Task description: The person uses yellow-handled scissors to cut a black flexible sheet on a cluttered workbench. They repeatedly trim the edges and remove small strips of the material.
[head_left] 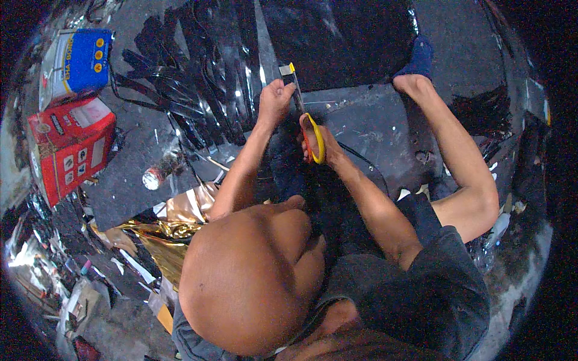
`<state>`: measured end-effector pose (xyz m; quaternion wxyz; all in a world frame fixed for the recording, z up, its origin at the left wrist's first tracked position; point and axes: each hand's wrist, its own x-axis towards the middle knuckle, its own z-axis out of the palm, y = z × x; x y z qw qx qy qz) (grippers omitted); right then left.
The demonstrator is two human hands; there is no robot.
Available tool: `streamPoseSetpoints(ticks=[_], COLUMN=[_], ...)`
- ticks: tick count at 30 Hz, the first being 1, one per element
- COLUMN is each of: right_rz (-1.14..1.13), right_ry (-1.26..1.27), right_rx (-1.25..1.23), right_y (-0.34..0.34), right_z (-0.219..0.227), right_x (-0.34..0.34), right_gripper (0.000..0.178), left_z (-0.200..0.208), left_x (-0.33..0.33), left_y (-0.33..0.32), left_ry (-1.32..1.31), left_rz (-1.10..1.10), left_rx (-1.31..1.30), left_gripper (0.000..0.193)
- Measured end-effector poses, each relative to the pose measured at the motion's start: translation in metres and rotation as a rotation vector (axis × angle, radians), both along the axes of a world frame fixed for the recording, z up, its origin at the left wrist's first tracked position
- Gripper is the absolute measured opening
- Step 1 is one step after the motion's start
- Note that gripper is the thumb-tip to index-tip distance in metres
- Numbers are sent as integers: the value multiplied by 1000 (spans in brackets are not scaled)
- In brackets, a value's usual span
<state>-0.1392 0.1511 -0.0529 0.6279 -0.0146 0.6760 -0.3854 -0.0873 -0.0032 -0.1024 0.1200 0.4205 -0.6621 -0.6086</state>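
My right hand [318, 144] grips a pair of scissors [320, 147] by its yellow and red handles, with the blades pointing up and away from me. Just ahead and to the left, my left hand [277, 99] is closed, its thumb and fingers pressed against a narrow dark strip [289, 79] beside the blades. This strip's far end shows pale silver and yellow. Exactly where blades and strip meet is too small to tell. Long glossy black strips [205, 72] lie in a heap left of my left hand. Ahead spreads a large black sheet [343, 42].
A blue and white box [77, 63] stands behind a red box [72, 147] at the left. Nearer lie a clear-wrapped roll [158, 174], crumpled gold foil [159, 240] and scattered scraps. My bent knee [241, 283] fills the lower middle; my other leg [460, 144] stretches along the right.
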Motion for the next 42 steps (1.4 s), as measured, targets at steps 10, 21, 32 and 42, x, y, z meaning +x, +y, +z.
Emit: streamPoseSetpoints(ticks=[10,21,32,42], right_rz=[8,-35,58,49], right_ry=[68,48,126,230], right_rx=[-42,-2,15,-10], right_y=[2,-10,-28,-34], right_z=[-2,9,12,13], right_x=[-1,-6,-15,-17], right_gripper=[81,80,76,72], left_z=[15,-3,12,16], left_x=[-5,-4,-3,-2], left_y=[5,-1,3,2], left_ry=[97,87,211,253], left_rz=[57,59,133,123], left_rx=[154,243,493,558], left_gripper=[27,31,26,24])
